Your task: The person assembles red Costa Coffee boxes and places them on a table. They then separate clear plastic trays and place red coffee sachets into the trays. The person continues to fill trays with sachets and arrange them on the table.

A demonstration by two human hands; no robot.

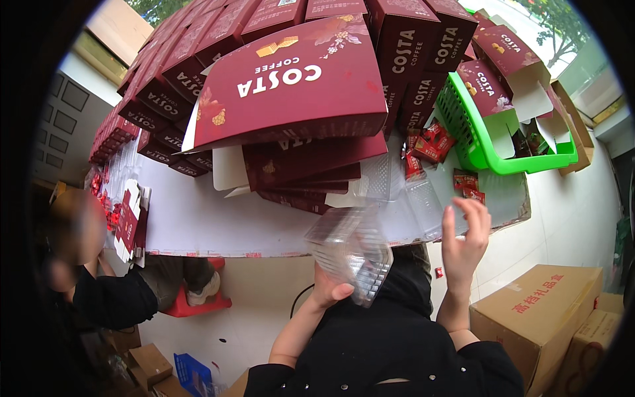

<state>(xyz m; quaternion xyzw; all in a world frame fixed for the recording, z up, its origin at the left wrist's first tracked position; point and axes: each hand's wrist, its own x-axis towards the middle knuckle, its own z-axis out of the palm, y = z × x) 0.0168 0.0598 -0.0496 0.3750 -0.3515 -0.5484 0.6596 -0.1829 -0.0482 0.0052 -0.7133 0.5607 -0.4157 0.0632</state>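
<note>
My left hand (pixel 329 289) is closed on a clear plastic tray (pixel 357 248), tilted and blurred in front of my body by the table's near edge. My right hand (pixel 465 241) is raised with its fingers apart and nothing visible in it. Just beyond its fingertips, small red packets (pixel 465 179) lie on the white table (pixel 211 228). More red packets (pixel 431 142) are heaped farther back, beside another clear plastic tray (pixel 423 202) on the tabletop.
Maroon printed cartons (pixel 291 83) are stacked high at the back. A green basket (pixel 489 155) with cartons stands at the far right. A brown cardboard box (pixel 536 311) sits on the floor at right. On the left, another person (pixel 116 294) sits by flattened cartons (pixel 132 221).
</note>
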